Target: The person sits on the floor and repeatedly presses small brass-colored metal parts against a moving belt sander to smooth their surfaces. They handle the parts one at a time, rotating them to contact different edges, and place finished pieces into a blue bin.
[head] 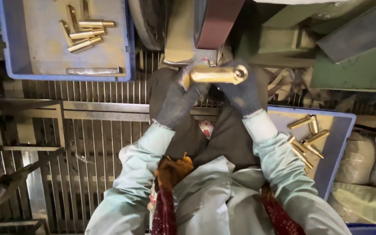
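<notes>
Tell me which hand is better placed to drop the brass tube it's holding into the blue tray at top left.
Probably the left hand. It grips the brass tube at the end nearer the blue plastic tray of brass pieces, while the right hand holds the far end, so it would have to cross over.

Glossy brass-coloured metal tube (pixel 216 74), dark knitted cloth gloves (pixel 177 102), scuffed matt blue plastic tray (pixel 129 48)

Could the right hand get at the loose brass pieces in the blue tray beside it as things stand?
Probably yes, once freed: the right hand grips the brass rod with the left hand; the brass pieces lie uncovered in the open blue tray.
</notes>
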